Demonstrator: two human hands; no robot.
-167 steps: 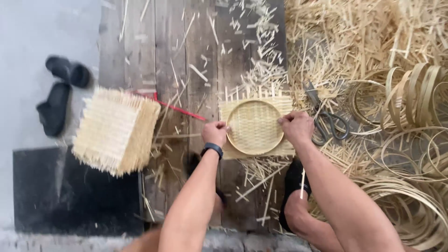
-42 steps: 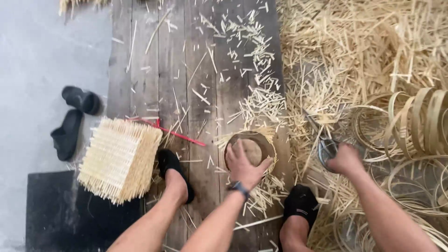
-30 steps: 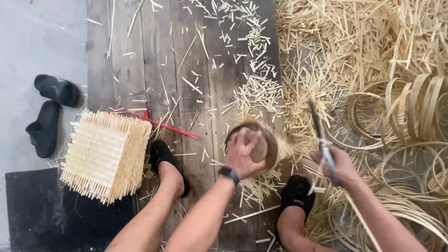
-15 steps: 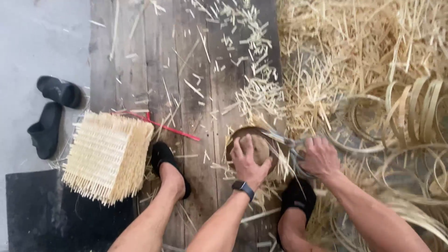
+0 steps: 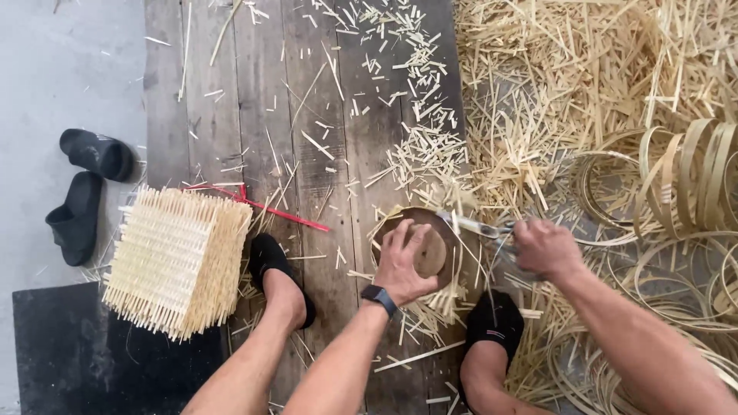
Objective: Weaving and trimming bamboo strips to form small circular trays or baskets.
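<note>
Fingers of the left hand [image 5: 405, 265] lay spread on the round basket [image 5: 419, 247]. The right hand [image 5: 544, 247] squeezed scissors [image 5: 477, 226] at its rim.

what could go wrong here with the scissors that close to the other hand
1. The scissors in the right hand point at the rim of the small round basket that the left hand presses down; its fingers lie near the blades and could be nicked.
2. Cut strip ends stick out around the basket and could poke the hand.
3. Loose bamboo offcuts litter the planks beside the feet, so footing may slip.
</note>
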